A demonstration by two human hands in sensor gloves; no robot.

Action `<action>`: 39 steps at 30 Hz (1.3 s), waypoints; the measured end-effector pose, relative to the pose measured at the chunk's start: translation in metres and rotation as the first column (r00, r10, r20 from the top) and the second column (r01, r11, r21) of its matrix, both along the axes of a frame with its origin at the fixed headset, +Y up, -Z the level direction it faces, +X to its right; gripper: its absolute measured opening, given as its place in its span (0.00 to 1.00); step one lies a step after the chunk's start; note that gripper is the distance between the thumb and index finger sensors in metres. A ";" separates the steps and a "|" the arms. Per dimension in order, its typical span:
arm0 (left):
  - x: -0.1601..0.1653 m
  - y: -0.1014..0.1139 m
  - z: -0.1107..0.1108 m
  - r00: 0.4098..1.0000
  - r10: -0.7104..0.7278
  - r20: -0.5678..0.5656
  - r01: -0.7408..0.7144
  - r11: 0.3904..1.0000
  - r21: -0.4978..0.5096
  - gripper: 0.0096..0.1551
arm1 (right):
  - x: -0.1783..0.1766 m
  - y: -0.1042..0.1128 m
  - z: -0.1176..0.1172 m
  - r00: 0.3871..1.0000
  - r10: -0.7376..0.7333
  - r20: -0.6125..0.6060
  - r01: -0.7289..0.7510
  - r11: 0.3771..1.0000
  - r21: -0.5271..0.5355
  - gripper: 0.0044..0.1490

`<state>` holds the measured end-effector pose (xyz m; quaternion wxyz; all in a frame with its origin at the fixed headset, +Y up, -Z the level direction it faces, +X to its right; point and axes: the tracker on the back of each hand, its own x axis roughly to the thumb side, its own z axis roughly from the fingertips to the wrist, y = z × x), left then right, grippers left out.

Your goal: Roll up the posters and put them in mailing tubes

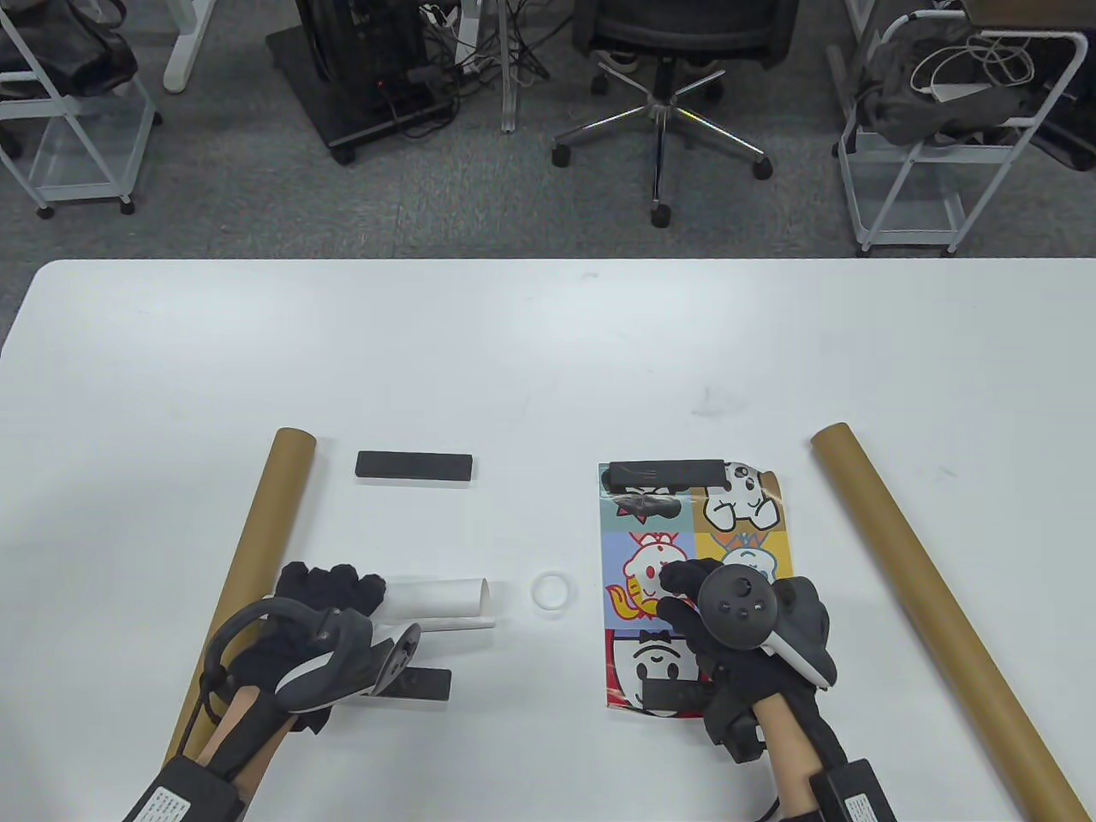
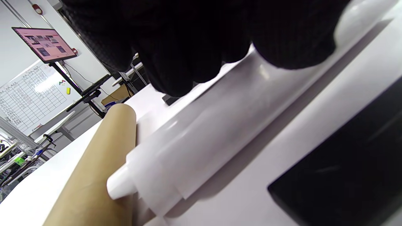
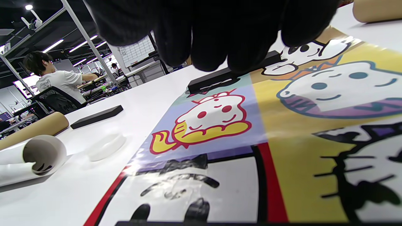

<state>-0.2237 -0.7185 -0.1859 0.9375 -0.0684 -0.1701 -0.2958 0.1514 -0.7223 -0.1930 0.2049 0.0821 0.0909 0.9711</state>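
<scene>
White table (image 1: 531, 360): one poster (image 1: 437, 597) rolled, untubed, left hand (image 1: 330, 599) fingers curled on it. Cartoon poster (image 1: 693, 548) lies flat (bars weighting it); right hand (image 1: 728, 616) fingers rest straight on it.

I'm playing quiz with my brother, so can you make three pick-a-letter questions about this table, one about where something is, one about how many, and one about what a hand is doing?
1. Where does the white ring lie?
A. between the rolled white poster and the cartoon poster
B. on a cardboard tube
C. on the floor

2. How many brown cardboard tubes are on the table?
A. one
B. two
C. four

3. What is the left hand doing?
A. lifting a tube
B. resting on the rolled white poster
C. holding the ring

Answers:
1 A: the ring sits on the bare table between the rolled white poster and the cartoon poster.
2 B: one tube lies at the left, another tube at the right.
3 B: its fingers lie over the roll; whether they grip it cannot be told.
</scene>
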 end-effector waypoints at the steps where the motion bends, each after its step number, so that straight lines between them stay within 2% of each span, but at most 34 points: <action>1: -0.001 -0.002 -0.001 1.000 0.005 -0.009 -0.005 1.000 -0.010 0.41 | 0.000 0.000 0.000 1.000 0.000 0.000 0.000 1.000 0.000 0.34; 7: -0.004 -0.021 -0.005 0.999 0.030 -0.029 -0.031 0.999 -0.043 0.44 | 0.000 0.000 0.000 1.000 -0.002 0.000 0.002 1.000 -0.004 0.34; 10: -0.006 -0.027 -0.007 0.998 0.047 -0.032 -0.047 0.999 -0.004 0.43 | 0.000 0.000 0.000 1.000 -0.003 -0.001 0.003 1.000 -0.002 0.34; 12: -0.006 -0.026 -0.008 0.999 0.040 -0.027 -0.039 0.999 0.032 0.39 | 0.000 0.000 0.000 1.000 -0.004 -0.002 0.004 1.000 -0.002 0.34; 16: -0.006 -0.021 -0.008 0.998 0.059 -0.009 -0.058 0.994 0.097 0.23 | -0.001 0.000 0.000 1.000 -0.004 -0.005 0.004 1.000 -0.004 0.34; 19: -0.005 -0.017 -0.009 0.998 0.066 -0.016 -0.064 0.994 0.090 0.22 | -0.001 0.000 0.000 1.000 -0.006 -0.007 0.006 1.000 -0.002 0.34; 24: 0.002 0.005 -0.014 0.998 -0.038 -0.045 0.046 0.983 0.176 0.21 | -0.002 0.000 0.001 1.000 -0.007 -0.012 0.007 1.000 0.002 0.34; 30: 0.023 0.039 -0.013 1.000 -0.001 -0.027 0.010 0.947 0.322 0.21 | -0.002 0.001 0.003 1.000 -0.014 -0.010 0.014 1.000 0.011 0.34; 33: 0.034 0.055 -0.013 0.996 0.087 0.007 -0.083 0.918 0.387 0.21 | -0.001 0.001 0.003 1.000 -0.015 -0.008 0.015 1.000 0.011 0.34; 34: 0.037 0.061 -0.013 0.988 0.155 0.005 -0.144 0.906 0.397 0.21 | 0.000 0.001 0.002 1.000 -0.016 -0.004 0.016 1.000 0.013 0.34; 39: 0.053 0.068 -0.007 0.932 0.349 0.097 -0.358 0.851 0.385 0.20 | 0.004 -0.001 0.002 1.000 -0.022 0.012 0.022 1.000 0.005 0.34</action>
